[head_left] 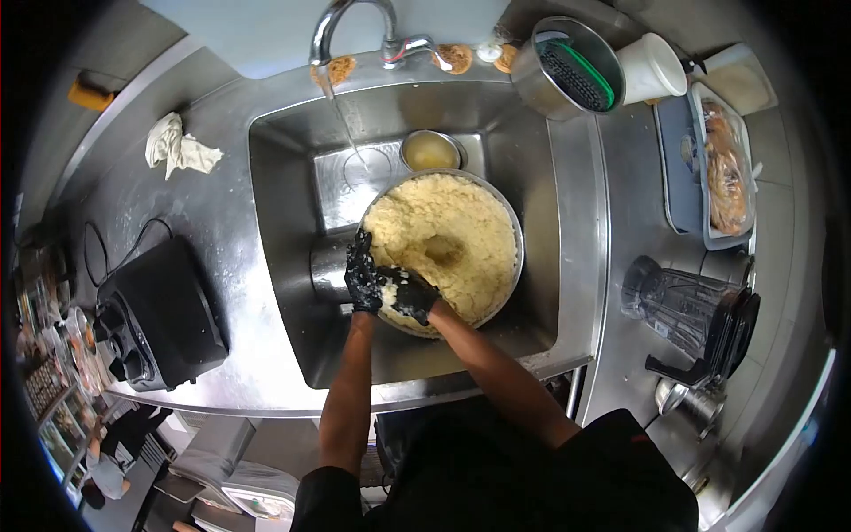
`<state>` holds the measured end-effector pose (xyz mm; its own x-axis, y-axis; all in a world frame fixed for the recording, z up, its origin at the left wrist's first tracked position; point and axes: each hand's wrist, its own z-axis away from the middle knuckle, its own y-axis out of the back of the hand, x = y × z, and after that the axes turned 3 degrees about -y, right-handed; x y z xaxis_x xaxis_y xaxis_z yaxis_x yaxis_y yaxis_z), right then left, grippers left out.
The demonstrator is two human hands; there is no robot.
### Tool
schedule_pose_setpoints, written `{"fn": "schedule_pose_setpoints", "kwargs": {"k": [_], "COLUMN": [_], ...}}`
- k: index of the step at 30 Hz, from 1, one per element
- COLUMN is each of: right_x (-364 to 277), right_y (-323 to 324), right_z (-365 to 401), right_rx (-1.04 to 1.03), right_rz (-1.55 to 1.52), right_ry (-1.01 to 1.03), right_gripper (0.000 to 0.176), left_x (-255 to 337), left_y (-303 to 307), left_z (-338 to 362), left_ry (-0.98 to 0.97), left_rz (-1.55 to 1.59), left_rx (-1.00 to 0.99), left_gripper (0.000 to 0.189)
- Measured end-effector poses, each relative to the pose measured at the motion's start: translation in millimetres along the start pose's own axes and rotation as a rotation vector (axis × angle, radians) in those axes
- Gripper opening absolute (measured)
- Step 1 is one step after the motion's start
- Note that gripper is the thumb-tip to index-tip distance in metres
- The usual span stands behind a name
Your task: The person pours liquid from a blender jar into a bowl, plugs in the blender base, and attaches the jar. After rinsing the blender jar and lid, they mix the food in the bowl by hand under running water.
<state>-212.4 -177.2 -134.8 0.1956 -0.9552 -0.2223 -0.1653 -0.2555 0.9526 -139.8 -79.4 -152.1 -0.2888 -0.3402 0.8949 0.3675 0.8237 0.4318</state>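
A large round metal bowl (521, 244) stands in the sink, filled with pale yellow, crumbly dough (470, 213) with a hollow near its middle. Both hands wear black gloves smeared with dough. My left hand (362, 273) is upright at the bowl's left rim, fingers extended upward. Across from it, my right hand (411, 294) lies over the dough, its fingertips close to or touching the left palm. Pale dough bits cling between the two hands. How the right fingers are bent is hard to make out.
Water runs from the faucet (324, 44) into the steel sink (288, 293). A small bowl of yellowish liquid (432, 149) sits behind the dough. Left are a cloth (180, 146) and black blender base (164, 315); right, a blender jug (678, 306), metal pot (554, 93) and bagged bread (725, 168).
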Motion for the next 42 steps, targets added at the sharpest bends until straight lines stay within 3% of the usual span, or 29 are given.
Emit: {"fn": "schedule_pose_setpoints", "kwargs": {"k": [1, 2, 3, 5, 6, 7, 9, 13, 22, 27, 32, 39, 42], "right_x": [6.1, 14.0, 33.0, 67.1, 94.7, 106.6, 118.2, 129.6, 138.9, 141.4, 138.3, 133.3, 108.7], "right_y": [38.9, 56.7, 31.6, 66.9, 4.7, -16.8, -44.5, -88.2, -137.5, -135.9, -98.4, -3.8, 50.8], "right_z": [-8.3, -3.3, 18.0, 10.8, 52.7, 60.9, 56.8, 41.0, 41.5, 38.7, 27.7, 11.9, -2.7], "right_rx": [-0.074, -0.272, -0.345, -0.582, -0.337, -0.535, -0.761, -1.088, -1.466, -1.526, -1.399, -1.142, -1.06], "right_rz": [-0.443, -0.267, -0.143, -0.316, -0.113, -0.243, -0.327, -0.251, -0.104, -0.08, -0.179, -0.505, -0.512], "right_ry": [-0.122, -0.161, -0.04, -0.33, -0.119, -0.267, -0.38, -0.384, -0.315, -0.301, -0.36, -0.55, -0.493], "right_gripper": [0.026, 0.026, 0.027, 0.024, 0.026, 0.027, 0.027, 0.028, 0.032, 0.034, 0.037, 0.042, 0.044], "left_x": [-2.7, -5.0, -6.3, 6.9, 11.9, 5.7, 8.0, 24.4, 5.4, 8.5, 8.3, 2.8, -0.3], "left_y": [-3.4, -5.7, -7.3, -4.3, -3.8, -9.7, -6.7, 5.6, 6.6, 10.2, 13.8, 11.9, 10.1], "left_z": [1.4, 5.6, 9.6, 1.1, -1.8, 0.6, 1.1, -9.9, -5.8, -6.6, -6.0, -3.8, -2.7], "left_ry": [0.046, 0.098, 0.152, 0.145, 0.135, 0.16, 0.145, 0.108, 0.092, 0.088, 0.074, 0.093, 0.091], "left_rz": [0.117, 0.232, 0.346, 0.323, 0.302, 0.294, 0.238, 0.151, 0.099, 0.071, 0.092, 0.121, 0.153], "left_rx": [0.09, 0.183, 0.279, 0.315, 0.349, 0.37, 0.341, 0.274, 0.257, 0.261, 0.244, 0.251, 0.253], "left_gripper": [0.038, 0.036, 0.034, 0.035, 0.035, 0.034, 0.034, 0.036, 0.039, 0.04, 0.036, 0.035, 0.034]}}
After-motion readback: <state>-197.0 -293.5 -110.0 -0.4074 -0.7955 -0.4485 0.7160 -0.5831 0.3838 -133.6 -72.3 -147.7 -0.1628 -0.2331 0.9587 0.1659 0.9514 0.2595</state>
